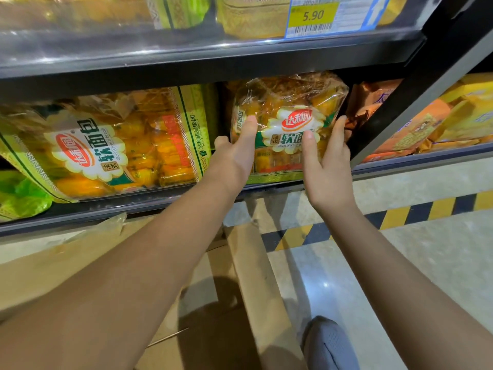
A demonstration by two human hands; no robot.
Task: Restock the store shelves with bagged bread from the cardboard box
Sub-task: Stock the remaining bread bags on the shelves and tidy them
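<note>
A clear bag of bread (289, 110) with a red logo and green trim stands upright on the lower shelf (149, 201), near its right end. My left hand (234, 153) grips the bag's left side, fingers on its front. My right hand (328, 161) presses the bag's front and right side with spread fingers. A larger bag of the same bread (112, 145) lies on its side to the left on the same shelf. The open cardboard box (224, 297) sits on the floor below my arms; its inside is mostly hidden by them.
An upper shelf (213, 54) with a yellow 5.90 price tag (313, 16) hangs just above the bag. A black upright (394, 110) bounds the shelf on the right, with orange and yellow packs (432, 124) beyond. Hazard-striped floor tape (394, 217) and my grey shoe (329, 343) lie below.
</note>
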